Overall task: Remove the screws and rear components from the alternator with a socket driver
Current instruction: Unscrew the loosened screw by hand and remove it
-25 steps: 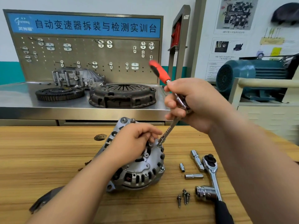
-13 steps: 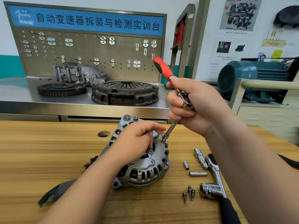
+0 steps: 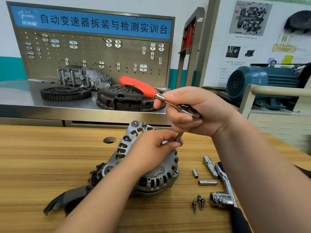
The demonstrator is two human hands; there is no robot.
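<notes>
- Two hands are sharing one tool: my right hand [image 3: 198,113] is clenching round the head of the socket driver [image 3: 139,87], whose red handle is sticking out up and to the left.
- My left hand [image 3: 149,150] is resting on the alternator [image 3: 159,181], and its fingers [image 3: 174,145] are pinching the driver's thin shaft [image 3: 179,136] low down, close to the rear face.
- The alternator is lying rear-up on the tabletop [image 3: 50,157], directly under both hands.
- The shaft is running steeply down and slightly left from my right fist toward the alternator. Its tip is hiding behind my left fingers, so I cannot tell whether it is sitting on a screw.
- I am judging that the coming turn depends on the shaft lining up with the screw, with my left hand acting as the nearer guide.
- A few loose screws [image 3: 199,201] are lying to the right, near a bigger ratchet [image 3: 224,180].
</notes>
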